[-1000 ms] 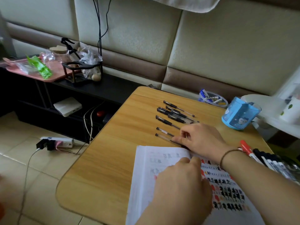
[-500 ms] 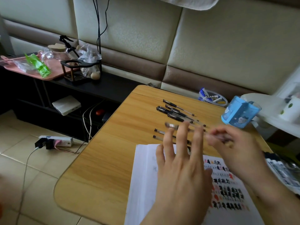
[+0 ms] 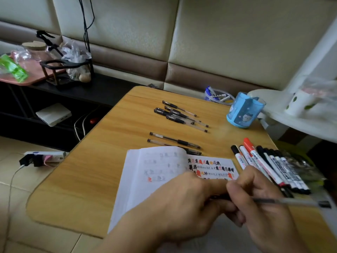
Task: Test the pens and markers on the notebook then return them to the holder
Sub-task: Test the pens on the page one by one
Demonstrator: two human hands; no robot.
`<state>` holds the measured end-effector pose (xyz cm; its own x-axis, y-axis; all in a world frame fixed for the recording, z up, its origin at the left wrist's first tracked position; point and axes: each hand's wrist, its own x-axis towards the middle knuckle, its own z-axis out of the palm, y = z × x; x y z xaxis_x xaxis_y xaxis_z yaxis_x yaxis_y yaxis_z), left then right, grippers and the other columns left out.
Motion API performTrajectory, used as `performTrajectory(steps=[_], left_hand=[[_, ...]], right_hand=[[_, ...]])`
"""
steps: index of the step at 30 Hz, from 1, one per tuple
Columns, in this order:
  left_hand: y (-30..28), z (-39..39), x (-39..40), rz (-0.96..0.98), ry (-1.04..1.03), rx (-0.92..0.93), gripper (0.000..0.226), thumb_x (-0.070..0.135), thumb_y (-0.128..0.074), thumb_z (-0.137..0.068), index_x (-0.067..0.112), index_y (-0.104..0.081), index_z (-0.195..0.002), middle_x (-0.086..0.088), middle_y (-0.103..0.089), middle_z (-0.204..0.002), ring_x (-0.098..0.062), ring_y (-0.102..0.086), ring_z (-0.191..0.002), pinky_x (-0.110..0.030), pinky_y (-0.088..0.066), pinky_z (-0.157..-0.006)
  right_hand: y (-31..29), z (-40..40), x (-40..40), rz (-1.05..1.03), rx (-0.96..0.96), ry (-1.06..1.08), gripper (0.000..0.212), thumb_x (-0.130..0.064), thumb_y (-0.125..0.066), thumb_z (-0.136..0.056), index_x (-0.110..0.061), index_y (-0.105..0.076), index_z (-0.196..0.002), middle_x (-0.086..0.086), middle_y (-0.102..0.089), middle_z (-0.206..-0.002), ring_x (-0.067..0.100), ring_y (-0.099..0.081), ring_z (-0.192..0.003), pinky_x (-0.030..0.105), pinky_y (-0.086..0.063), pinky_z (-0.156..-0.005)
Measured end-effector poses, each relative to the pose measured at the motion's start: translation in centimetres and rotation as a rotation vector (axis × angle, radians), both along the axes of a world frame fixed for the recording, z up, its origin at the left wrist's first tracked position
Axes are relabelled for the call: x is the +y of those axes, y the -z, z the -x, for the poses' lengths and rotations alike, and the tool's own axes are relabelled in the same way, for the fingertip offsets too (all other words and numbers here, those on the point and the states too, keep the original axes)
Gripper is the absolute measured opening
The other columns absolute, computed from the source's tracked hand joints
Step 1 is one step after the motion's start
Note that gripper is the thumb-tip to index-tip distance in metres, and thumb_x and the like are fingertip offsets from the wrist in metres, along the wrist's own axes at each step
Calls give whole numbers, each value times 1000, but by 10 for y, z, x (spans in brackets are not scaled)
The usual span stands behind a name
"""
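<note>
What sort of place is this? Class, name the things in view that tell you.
Probably a room at home, not an office: a small wooden table stands against a padded wall, a low shelf holds household clutter, and a power strip lies on the tiled floor.

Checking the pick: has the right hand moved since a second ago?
Yes. The right hand left the pens lying beyond the notebook and came back toward the person, over the notebook's near right part, now gripping a pen.
</note>
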<state>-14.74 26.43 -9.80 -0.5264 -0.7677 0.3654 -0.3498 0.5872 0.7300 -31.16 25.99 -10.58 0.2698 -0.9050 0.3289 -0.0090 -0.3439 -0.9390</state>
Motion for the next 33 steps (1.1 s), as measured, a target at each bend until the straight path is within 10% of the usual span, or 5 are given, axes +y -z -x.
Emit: performTrajectory(steps=[5,10,16,33], left_hand=[[5,-9,1,-69,-181,-160,20,40,-49,-93,39,-40,-111,5,-50,-66,-6,-46,-64,-30,-36,-59],[11,-20,-9,-74,-460,-228,18,24,-34,-98,35,-43,-109,5,-62,-90,-14,-55,-81,-40,-45,-74],[10,-13,-9,-33,-526,-397,26,36,-44,-97,39,-39,-122,13,-62,-119,-18,-61,-95,-37,-50,-79],[15,-10,-11,33,-599,-472,26,44,-47,-94,40,-44,-120,16,-67,-109,-12,-61,-85,-29,-47,-69]], right_hand=[[3,11,-5,-109,-118,52,42,-50,-77,-70,-15,-54,-66,9,-47,-43,22,-46,-40,26,-39,-41],[19,13,-11,-73,210,119,27,-16,-76,-79,-8,-57,-61,16,-54,-47,19,-49,-39,27,-37,-38],[33,10,-15,13,277,225,44,-8,-76,-78,-6,-42,-52,-4,-36,-42,5,-30,-40,16,-28,-42],[35,8,-16,1,388,187,40,-3,-74,-77,-11,-43,-52,-3,-37,-43,5,-32,-40,17,-29,-41]])
